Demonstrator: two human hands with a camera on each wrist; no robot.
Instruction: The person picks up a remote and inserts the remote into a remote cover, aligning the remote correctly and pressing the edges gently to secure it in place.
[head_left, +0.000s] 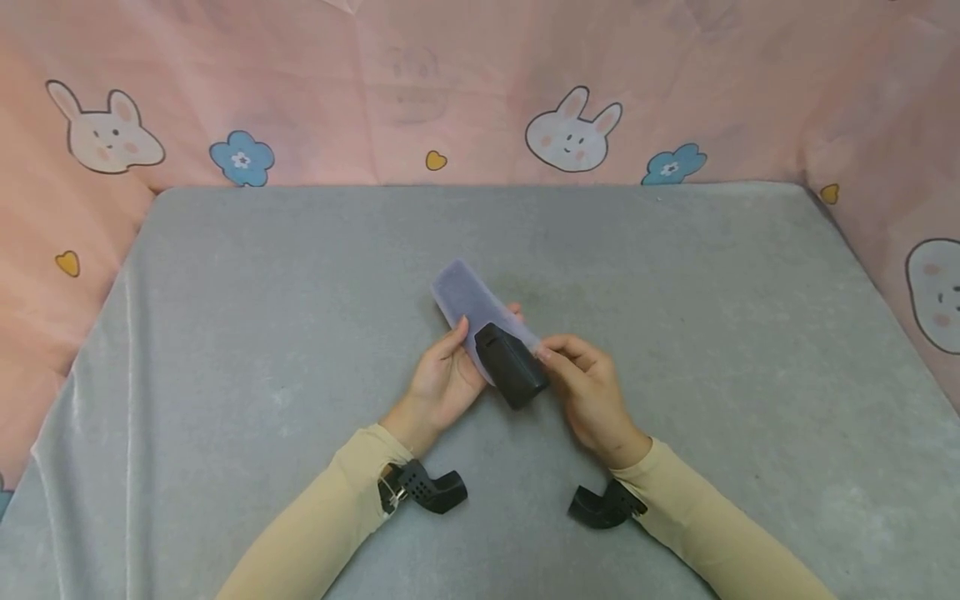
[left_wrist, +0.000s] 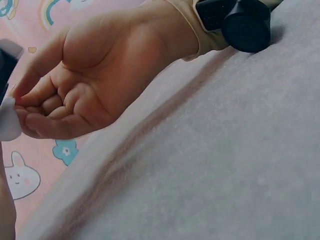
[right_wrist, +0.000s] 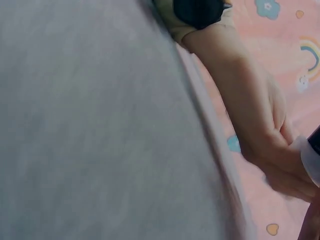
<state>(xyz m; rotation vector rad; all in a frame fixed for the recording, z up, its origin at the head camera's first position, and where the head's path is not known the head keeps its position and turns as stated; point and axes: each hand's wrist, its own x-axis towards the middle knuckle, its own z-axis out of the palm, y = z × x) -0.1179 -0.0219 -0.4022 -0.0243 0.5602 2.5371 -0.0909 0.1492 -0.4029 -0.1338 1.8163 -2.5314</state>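
Observation:
A lavender strip of soft-looking cloth [head_left: 467, 290] slants over the middle of the table, with a black faceted block-like object [head_left: 513, 367] on its near end. My left hand [head_left: 444, 379] holds the strip from beneath, palm up; its thumb lies on the left edge and fingertips show past the right edge. Opposite, my right hand [head_left: 588, 387] pinches the strip's right edge between thumb and fingers, beside the black object. The left wrist view shows the right hand [left_wrist: 95, 75] from its palm side, at a pale bit of the cloth [left_wrist: 9, 120]. I cannot tell the black object's kind.
A grey plush cover [head_left: 262, 350] spreads over the table, with folds at its left side. Pink fabric [head_left: 322, 100] printed with rabbits, flowers and hearts hangs behind and at both sides. Black wrist-worn mounts [head_left: 433, 487] stick out from both sleeves.

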